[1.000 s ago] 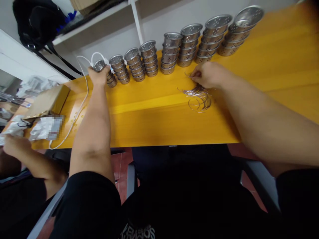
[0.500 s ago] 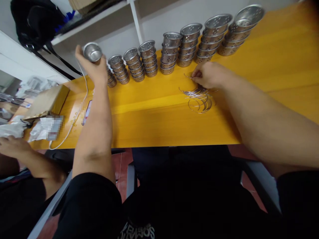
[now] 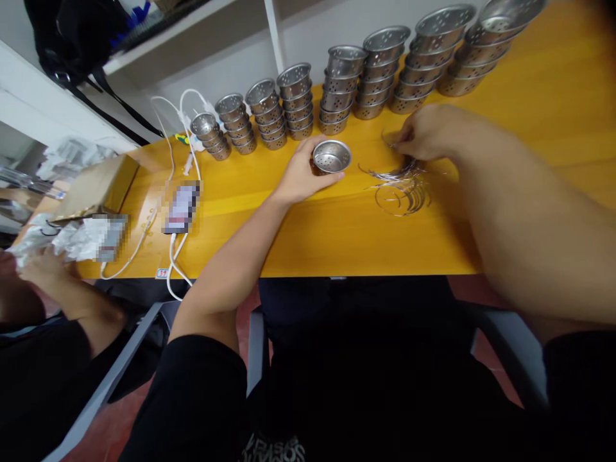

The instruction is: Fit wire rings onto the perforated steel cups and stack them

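Observation:
A small perforated metal cup [image 3: 332,157] is in my left hand [image 3: 299,176], its open mouth facing up and my fingers curled round its side. My right hand [image 3: 428,133] pinches a thin curved metal wire [image 3: 387,140], whose free end sticks out to the left of the fingertips. Just below that hand lies a loose pile of curved wires [image 3: 402,192] on the yellow table [image 3: 317,240]. Behind both hands, several stacks of perforated metal cups [image 3: 335,96] stand in a row, larger ones toward the right.
To the left lie a phone [image 3: 181,206] with white cables, a cardboard box [image 3: 99,189] and crumpled white plastic bags [image 3: 77,240]. A co-worker's hand [image 3: 45,266] is at the bags. A shelf [image 3: 173,35] and a black bag [image 3: 72,38] are behind the table.
My left hand has brought the cup from the far left end of the row rightward and down, near the wires. My right hand stays by the pile, still pinching a wire.

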A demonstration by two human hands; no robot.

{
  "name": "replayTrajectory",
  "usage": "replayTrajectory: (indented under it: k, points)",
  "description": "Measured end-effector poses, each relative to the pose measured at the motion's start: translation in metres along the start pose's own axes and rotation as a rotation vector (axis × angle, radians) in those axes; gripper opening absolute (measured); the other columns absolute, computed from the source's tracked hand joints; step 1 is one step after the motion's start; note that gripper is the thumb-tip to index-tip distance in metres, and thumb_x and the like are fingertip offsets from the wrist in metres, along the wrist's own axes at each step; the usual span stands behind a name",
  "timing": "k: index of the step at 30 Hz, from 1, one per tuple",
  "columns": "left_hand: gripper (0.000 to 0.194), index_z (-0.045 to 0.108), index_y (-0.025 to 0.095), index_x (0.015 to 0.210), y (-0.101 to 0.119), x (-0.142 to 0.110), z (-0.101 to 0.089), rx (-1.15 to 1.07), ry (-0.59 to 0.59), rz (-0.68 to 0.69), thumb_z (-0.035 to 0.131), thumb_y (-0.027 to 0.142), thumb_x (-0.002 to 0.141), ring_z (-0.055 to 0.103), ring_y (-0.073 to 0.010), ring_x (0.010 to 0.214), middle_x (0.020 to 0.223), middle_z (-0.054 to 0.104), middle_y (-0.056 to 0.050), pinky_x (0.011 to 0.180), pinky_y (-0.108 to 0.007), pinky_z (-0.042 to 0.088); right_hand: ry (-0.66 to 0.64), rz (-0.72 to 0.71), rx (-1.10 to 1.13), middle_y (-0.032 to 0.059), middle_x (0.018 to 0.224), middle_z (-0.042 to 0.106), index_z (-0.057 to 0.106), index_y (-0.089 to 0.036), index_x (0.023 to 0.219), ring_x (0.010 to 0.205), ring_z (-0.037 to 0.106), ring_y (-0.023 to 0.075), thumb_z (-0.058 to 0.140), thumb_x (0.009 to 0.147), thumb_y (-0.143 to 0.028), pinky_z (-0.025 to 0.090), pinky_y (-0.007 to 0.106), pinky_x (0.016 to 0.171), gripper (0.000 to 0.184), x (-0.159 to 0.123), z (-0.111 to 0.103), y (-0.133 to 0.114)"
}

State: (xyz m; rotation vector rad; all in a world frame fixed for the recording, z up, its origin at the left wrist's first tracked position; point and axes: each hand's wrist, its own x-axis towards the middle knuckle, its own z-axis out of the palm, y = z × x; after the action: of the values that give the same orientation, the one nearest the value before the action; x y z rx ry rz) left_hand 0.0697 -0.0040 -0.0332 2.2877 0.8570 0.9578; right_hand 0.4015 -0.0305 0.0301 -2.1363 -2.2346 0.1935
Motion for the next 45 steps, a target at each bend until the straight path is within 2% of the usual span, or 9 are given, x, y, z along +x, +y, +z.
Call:
replayTrajectory:
  k: [5, 12, 20, 28, 31, 36, 38, 41, 45]
  points:
    - [0.105, 0.052, 0.029, 0.152, 0.003, -0.003, -0.012, -0.015, 0.016, 0.016, 0.076, 0.104, 0.083, 0.067, -0.038, 0.154, 0.156, 0.068, -0.015, 0.134, -0.058, 0.054, 0.008, -0.062, 0.009, 0.0114, 0.086, 0.077, 0.076, -0.024, 0.086, 0.082, 0.073, 0.0324, 0.072, 0.092, -0.023, 0.065, 0.044, 0.076, 0.007, -0.004, 0.003, -0.013]
    - [0.103, 0.051, 0.032, 0.156, 0.019, -0.013, -0.029, 0.035, 0.056, 0.002, 0.077, 0.101, 0.084, 0.065, -0.0379, 0.159, 0.162, 0.066, -0.013, 0.135, -0.056, 0.054, 0.12, -0.131, 0.112, 0.0133, 0.105, 0.083, 0.08, -0.022, 0.109, 0.096, 0.078, 0.0321, 0.071, 0.103, -0.03, 0.067, 0.046, 0.09, 0.014, -0.01, -0.005, -0.011]
    - [0.11, 0.051, 0.034, 0.161, 0.019, -0.012, -0.032, 0.041, 0.034, -0.004, 0.075, 0.106, 0.081, 0.06, -0.0407, 0.164, 0.164, 0.064, -0.013, 0.139, -0.059, 0.05, 0.151, -0.174, 0.18, 0.0155, 0.115, 0.083, 0.073, -0.024, 0.11, 0.109, 0.079, 0.0381, 0.071, 0.103, -0.029, 0.064, 0.052, 0.102, 0.009, -0.024, -0.018, -0.021]
    - [0.106, 0.057, 0.033, 0.155, 0.014, -0.011, -0.032, 0.043, 0.044, 0.009, 0.079, 0.105, 0.079, 0.066, -0.0379, 0.155, 0.159, 0.067, -0.013, 0.137, -0.058, 0.053, 0.401, -0.26, 0.394, 0.0151, 0.127, 0.084, 0.077, -0.025, 0.117, 0.121, 0.082, 0.0388, 0.062, 0.11, -0.032, 0.064, 0.056, 0.113, 0.018, -0.042, -0.034, -0.033]
    - [0.107, 0.056, 0.034, 0.158, 0.017, -0.012, -0.033, 0.077, 0.044, 0.007, 0.079, 0.104, 0.08, 0.065, -0.0379, 0.156, 0.162, 0.065, -0.013, 0.138, -0.058, 0.051, 0.477, -0.309, 0.596, 0.0151, 0.126, 0.085, 0.083, -0.021, 0.122, 0.116, 0.083, 0.0368, 0.067, 0.109, -0.036, 0.067, 0.052, 0.109, 0.026, -0.043, -0.028, -0.046]
    - [0.106, 0.055, 0.032, 0.157, 0.012, -0.011, -0.033, 0.009, 0.055, 0.044, 0.08, 0.102, 0.081, 0.069, -0.037, 0.153, 0.16, 0.069, -0.013, 0.136, -0.058, 0.054, 0.414, -0.318, 0.72, 0.0141, 0.123, 0.087, 0.087, -0.017, 0.132, 0.109, 0.083, 0.0318, 0.072, 0.113, -0.036, 0.067, 0.045, 0.104, 0.03, -0.038, -0.012, -0.067]
    - [0.109, 0.054, 0.031, 0.158, 0.002, -0.009, -0.03, -0.005, 0.056, 0.078, 0.082, 0.101, 0.08, 0.069, -0.0371, 0.153, 0.159, 0.069, -0.013, 0.136, -0.06, 0.054, 0.434, -0.321, 0.764, 0.0137, 0.11, 0.086, 0.088, -0.016, 0.126, 0.095, 0.082, 0.0276, 0.078, 0.114, -0.039, 0.067, 0.041, 0.091, 0.028, -0.033, -0.006, -0.07]
    - [0.112, 0.05, 0.028, 0.163, -0.016, -0.004, -0.026, -0.03, 0.041, 0.152, 0.085, 0.097, 0.082, 0.068, -0.0368, 0.154, 0.159, 0.067, -0.014, 0.138, -0.06, 0.051, 0.512, -0.361, 0.831, 0.0106, 0.088, 0.08, 0.089, -0.015, 0.112, 0.07, 0.068, 0.0183, 0.086, 0.112, -0.033, 0.055, 0.032, 0.067, 0.019, -0.025, 0.001, -0.068]
    - [0.11, 0.051, 0.029, 0.164, -0.027, -0.001, -0.023, -0.073, 0.088, 0.196, 0.086, 0.094, 0.084, 0.071, -0.0338, 0.15, 0.158, 0.067, -0.014, 0.134, -0.056, 0.056, 0.554, -0.381, 0.838, 0.0045, 0.075, 0.069, 0.086, -0.016, 0.105, 0.059, 0.05, 0.0126, 0.085, 0.11, -0.015, 0.04, 0.031, 0.058, 0.006, -0.02, 0.006, -0.067]
